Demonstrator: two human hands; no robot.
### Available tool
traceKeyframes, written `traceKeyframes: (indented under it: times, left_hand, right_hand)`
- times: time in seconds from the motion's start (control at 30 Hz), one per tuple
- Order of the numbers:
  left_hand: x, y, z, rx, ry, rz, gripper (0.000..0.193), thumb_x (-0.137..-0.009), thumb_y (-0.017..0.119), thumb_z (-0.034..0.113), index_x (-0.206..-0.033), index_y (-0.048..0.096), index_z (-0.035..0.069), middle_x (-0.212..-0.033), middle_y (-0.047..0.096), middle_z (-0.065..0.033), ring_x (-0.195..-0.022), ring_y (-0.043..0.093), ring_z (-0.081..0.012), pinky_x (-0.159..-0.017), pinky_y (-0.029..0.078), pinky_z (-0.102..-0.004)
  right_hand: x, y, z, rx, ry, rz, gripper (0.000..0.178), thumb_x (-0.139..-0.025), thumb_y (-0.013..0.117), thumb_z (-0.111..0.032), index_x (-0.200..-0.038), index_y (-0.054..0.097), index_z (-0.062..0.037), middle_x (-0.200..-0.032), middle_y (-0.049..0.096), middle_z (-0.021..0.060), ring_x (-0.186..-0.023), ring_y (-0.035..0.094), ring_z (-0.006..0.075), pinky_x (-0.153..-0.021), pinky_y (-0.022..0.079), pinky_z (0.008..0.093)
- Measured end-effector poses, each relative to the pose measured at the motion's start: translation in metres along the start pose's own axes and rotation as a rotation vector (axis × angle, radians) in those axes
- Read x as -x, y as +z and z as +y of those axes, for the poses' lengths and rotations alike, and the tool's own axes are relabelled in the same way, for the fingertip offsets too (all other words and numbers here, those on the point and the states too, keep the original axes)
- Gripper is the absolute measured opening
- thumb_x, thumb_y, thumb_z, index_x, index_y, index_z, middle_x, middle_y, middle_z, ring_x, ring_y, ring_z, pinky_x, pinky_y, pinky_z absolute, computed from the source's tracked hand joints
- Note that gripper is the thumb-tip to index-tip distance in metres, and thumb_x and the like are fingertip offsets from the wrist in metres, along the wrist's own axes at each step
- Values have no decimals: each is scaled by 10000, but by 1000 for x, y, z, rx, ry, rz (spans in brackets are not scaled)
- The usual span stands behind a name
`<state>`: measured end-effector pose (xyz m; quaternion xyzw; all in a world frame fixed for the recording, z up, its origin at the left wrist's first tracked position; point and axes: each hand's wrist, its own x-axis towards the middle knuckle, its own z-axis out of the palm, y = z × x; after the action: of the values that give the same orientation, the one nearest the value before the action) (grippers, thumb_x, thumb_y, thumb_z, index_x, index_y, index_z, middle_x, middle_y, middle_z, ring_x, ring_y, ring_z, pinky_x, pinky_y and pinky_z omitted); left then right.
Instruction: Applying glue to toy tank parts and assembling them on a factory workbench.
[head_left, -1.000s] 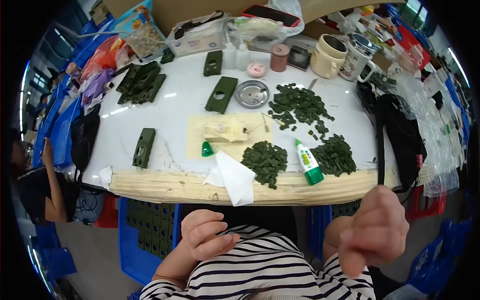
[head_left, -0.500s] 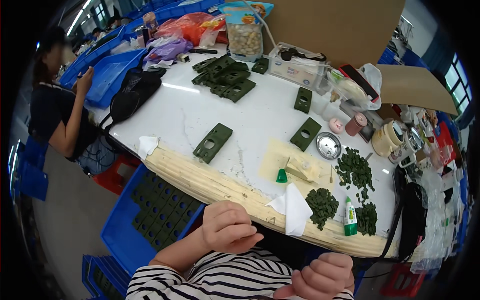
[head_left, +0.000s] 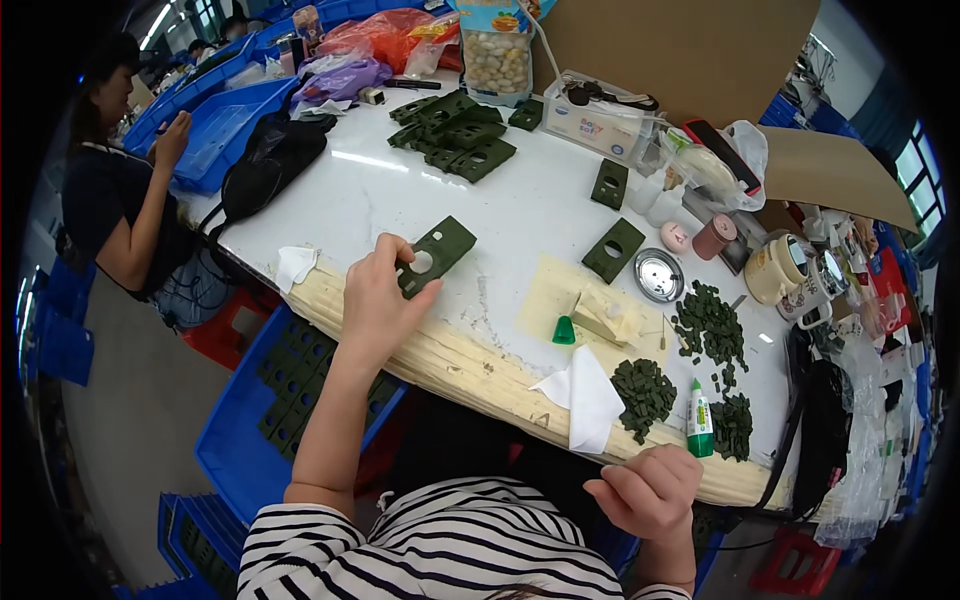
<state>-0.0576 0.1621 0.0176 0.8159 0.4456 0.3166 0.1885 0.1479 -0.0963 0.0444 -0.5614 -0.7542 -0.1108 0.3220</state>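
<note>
I have the left hand point(head_left: 385, 305) at the near end of a green plate point(head_left: 449, 246) on the white table point(head_left: 530, 190), thumb and fingers about its sides; whether they grip it I can't tell. My right hand point(head_left: 655, 490) is curled in a loose fist near the glue bottle point(head_left: 699, 428)

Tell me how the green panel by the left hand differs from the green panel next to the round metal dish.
The first green panel is partly covered by the left hand, while the second green panel shows uncovered. The first lies farther left, while the second lies just left of the round metal dish. Both are dark green, longer than wide, and have a round hole.
</note>
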Motion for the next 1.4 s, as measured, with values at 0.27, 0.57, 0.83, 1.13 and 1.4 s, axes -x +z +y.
traceKeyframes:
  times: [0.27,0.57,0.83,1.13,1.4]
  left_hand:
    - [37,-18,71,373,555,-284,398,-640,752,28,-887,443,71,-1091,609,-147,-984,575,-272,-999,379,-467]
    - [41,-39,96,472,715,-151,474,-664,805,194,-1019,512,81,-1050,574,-124,-1002,514,-319,-857,433,-392]
    - [71,-79,117,1649,1321,-1005,514,-902,527,467,-1313,399,186,-824,564,-113,-667,531,-232,-532,383,-347]
    - [68,-30,91,1007,1148,-1250,384,-877,566,409,-883,580,26,-709,464,-78,-688,530,-269,-585,435,-334]
    - [50,-4,43,848,155,-764,287,-743,741,33,-995,607,7,-904,633,-79,-740,612,-118,-586,488,-240]
  right_hand:
    - [-47,-1,23,-254,364,54,572,-676,792,-192,-1168,568,-5,-1069,586,158,-907,609,302,-772,507,339]
    - [-42,-9,40,-341,298,-105,546,-663,808,-204,-1127,589,-16,-836,620,104,-724,621,222,-649,506,294]
    - [-43,-8,40,-245,250,-23,529,-662,813,-214,-1096,594,-5,-843,631,104,-688,620,198,-609,503,289]
    - [-45,-13,43,-167,243,-2,515,-677,803,-228,-1094,596,-9,-862,639,111,-710,629,213,-623,511,297]
    - [-42,-4,43,-279,343,96,509,-672,817,-192,-1098,607,-8,-808,638,90,-723,634,168,-648,528,270]
